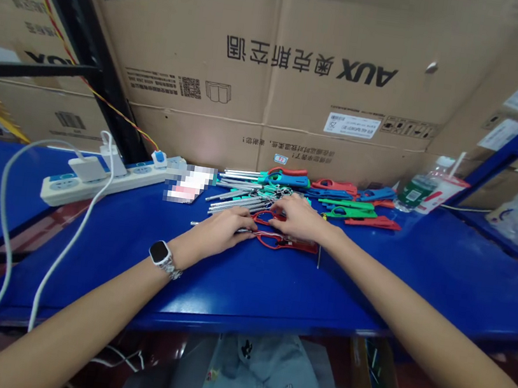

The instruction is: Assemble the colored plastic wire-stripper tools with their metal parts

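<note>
Near the middle of the blue table lies a red long-nosed lighter [288, 244], its handle casing apparently opened, with small inner parts showing. My left hand [217, 234], with a watch on the wrist, is closed around its front end, where the metal tube meets the handle. Just above it, the curled fingers of my right hand [298, 217] grip by the red trigger loop of the lighter; the fingertips are partly hidden. Behind my hands is a heap of metal lighter tubes [233, 202] with thin wires. Green lighter handles [346, 206] and red lighter handles [373, 221] lie to the right.
A white power strip [91, 184] with plugs and cables runs along the left. A blurred-out flat item [191, 184] lies beside it. At the back right stand a bottle [418, 189] and a cup with a straw [447, 193]. Large cardboard boxes [270, 112] wall off the back.
</note>
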A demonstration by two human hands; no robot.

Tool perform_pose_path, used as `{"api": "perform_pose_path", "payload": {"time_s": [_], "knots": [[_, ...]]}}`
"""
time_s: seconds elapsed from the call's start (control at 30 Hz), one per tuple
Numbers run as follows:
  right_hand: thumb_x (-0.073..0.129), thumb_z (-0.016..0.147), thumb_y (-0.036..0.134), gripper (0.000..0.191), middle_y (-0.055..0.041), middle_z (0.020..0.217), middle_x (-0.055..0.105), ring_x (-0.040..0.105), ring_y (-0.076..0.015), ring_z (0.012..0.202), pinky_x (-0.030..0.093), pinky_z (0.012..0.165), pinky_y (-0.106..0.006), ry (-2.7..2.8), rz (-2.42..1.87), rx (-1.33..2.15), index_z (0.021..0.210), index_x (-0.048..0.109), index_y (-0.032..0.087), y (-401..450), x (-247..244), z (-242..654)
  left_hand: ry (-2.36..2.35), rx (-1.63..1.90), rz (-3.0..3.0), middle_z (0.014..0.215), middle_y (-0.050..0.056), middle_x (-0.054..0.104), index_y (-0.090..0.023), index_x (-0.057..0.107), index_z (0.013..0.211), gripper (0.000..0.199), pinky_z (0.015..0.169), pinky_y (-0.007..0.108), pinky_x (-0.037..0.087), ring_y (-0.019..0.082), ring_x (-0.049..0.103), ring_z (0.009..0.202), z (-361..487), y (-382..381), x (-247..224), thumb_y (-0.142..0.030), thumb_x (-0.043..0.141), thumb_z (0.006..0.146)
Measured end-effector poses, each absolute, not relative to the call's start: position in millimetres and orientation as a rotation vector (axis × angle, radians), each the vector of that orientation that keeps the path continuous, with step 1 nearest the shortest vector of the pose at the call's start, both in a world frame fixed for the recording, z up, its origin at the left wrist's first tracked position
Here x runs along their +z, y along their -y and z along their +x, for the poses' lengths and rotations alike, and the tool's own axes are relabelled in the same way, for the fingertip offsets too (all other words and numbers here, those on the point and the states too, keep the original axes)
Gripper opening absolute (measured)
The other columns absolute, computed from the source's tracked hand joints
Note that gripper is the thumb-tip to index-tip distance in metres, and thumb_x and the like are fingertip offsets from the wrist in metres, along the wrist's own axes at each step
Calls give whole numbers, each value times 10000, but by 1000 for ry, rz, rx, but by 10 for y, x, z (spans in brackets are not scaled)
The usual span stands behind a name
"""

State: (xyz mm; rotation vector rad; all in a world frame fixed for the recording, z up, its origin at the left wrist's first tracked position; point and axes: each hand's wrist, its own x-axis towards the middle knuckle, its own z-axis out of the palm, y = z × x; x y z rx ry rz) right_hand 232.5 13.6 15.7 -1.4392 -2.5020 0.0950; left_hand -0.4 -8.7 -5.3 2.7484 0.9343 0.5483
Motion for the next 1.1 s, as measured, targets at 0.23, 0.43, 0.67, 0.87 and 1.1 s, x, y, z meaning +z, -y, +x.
{"api": "perform_pose_path", "payload": {"time_s": [0.23, 0.43, 0.67, 0.87, 1.1], "knots": [[686, 886, 223, 136, -20, 743, 685, 617, -193, 741, 410, 739, -328, 2444, -1379, 262, 765, 628, 200, -197, 217, 2282, -973, 541, 2730, 1025, 87, 681, -180, 747, 1060, 171, 881, 357, 543, 220, 664, 960, -92, 30, -32, -240, 597, 1006], [474, 1005, 256, 70, -15, 827, 698, 642, -181, 670, 460, 662, -311, 2110, -1108, 378, 1031, 534, 230, -11, 238, 2476, -974, 519, 2742, 1032, 93, 674, -170, 746, 1078, 208, 867, 361, 543, 212, 655, 942, -140, 25, -17, -255, 568, 1013], [422, 986, 219, 106, 37, 629, 628, 566, -146, 452, 435, 519, -270, 1858, -1160, 641, 1028, 515, 249, 14, 242, 2547, -1010, 530, 2758, 1075, 105, 673, -174, 729, 1115, 235, 896, 406, 552, 234, 656, 985, -120, 70, 2, -300, 567, 1001], [520, 934, 214, 118, 36, 581, 605, 566, -159, 533, 397, 580, -275, 2023, -1268, 326, 993, 621, 230, -85, 274, 2321, -1020, 666, 2784, 1218, 118, 661, -191, 668, 1227, 337, 1026, 502, 500, 293, 613, 1153, -84, 180, 84, -370, 654, 941], [665, 821, 181, 132, -51, 845, 741, 658, -228, 798, 410, 653, -304, 2239, -1554, 110, 933, 714, 232, -99, 179, 2202, -927, 833, 2714, 1038, 75, 703, -192, 679, 1022, 206, 980, 461, 512, 241, 643, 1020, -42, 237, 152, -370, 582, 988]]}}
